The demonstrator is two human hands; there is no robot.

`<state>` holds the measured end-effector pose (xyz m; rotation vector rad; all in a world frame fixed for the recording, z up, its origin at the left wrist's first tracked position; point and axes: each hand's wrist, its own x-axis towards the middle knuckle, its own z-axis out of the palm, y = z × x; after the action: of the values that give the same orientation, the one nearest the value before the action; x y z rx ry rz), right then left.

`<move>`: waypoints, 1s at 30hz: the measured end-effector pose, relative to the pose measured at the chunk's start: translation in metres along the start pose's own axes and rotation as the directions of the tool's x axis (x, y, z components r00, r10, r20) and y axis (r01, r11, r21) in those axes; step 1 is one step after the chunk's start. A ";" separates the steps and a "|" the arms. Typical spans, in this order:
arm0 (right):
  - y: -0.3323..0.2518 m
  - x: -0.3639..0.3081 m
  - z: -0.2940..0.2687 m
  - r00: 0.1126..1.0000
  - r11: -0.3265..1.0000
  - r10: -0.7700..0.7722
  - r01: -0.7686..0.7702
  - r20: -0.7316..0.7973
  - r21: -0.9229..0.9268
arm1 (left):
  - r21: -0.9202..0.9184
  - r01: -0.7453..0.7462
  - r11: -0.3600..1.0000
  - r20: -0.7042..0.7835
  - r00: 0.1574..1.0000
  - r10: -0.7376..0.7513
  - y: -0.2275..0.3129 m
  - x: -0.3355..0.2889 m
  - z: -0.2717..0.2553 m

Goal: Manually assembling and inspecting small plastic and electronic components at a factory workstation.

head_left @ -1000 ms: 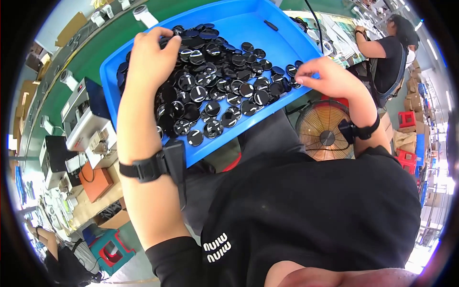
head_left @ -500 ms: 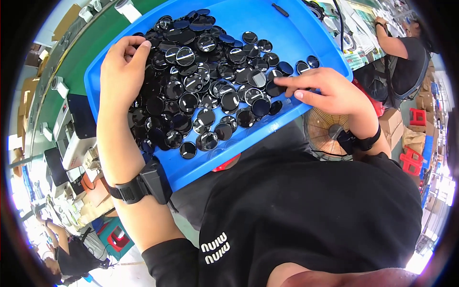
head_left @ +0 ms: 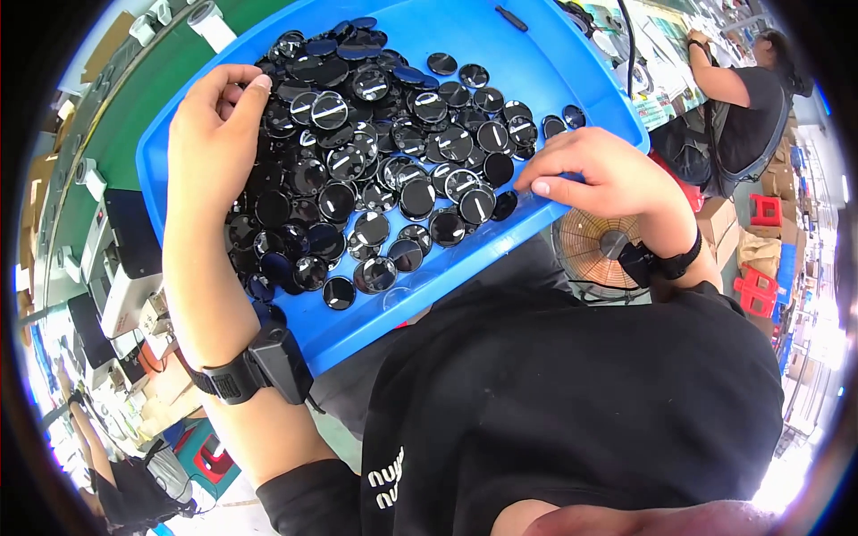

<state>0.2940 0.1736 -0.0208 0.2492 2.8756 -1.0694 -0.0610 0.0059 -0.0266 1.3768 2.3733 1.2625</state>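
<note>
at the left side, the left hand (head_left: 214, 129) is above the left part of a blue tray (head_left: 545, 76), with curled fingers and the thumb close to the index finger; whether it pinches something, i cannot tell. in the middle, many round black discs (head_left: 366, 161) lie in a heap inside this tray (most of them are glossy and overlap one another). more to the right, a slim dark tool (head_left: 511, 18) lies near the far rim. next, the right hand (head_left: 608, 174) is over the near right corner, loosely relaxed, without visible grasp. below it is a fan (head_left: 576, 255); at the far right, a co-worker (head_left: 755, 116).
</note>
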 end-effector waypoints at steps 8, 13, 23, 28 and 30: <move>-0.011 0.006 -0.006 0.990 0.996 0.078 -0.072 0.119 -0.056 | 0.003 -0.027 1.000 -0.059 0.998 0.027 -0.013 0.006 -0.008; -0.026 -0.005 -0.030 0.997 0.998 -0.016 0.021 0.076 -0.064 | 0.003 -0.064 0.998 -0.102 0.993 0.064 -0.022 0.011 -0.012; -0.056 0.073 -0.081 0.830 0.844 0.266 -0.447 -0.491 -0.298 | 0.055 -0.168 0.984 -0.276 0.945 0.177 -0.036 0.013 -0.013; 0.085 0.164 -0.083 0.800 0.686 0.135 -0.501 -0.584 -0.528 | -0.039 -0.155 0.987 -0.362 0.923 0.131 -0.032 0.006 -0.022; 0.102 0.193 -0.075 0.836 0.655 0.191 -0.499 -0.514 -0.567 | 0.045 -0.079 0.996 -0.402 0.911 0.091 -0.034 -0.006 -0.033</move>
<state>0.1212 0.3241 -0.0518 1.0359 3.1094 0.1911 -0.0960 -0.0266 -0.0310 1.3477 2.6191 1.6898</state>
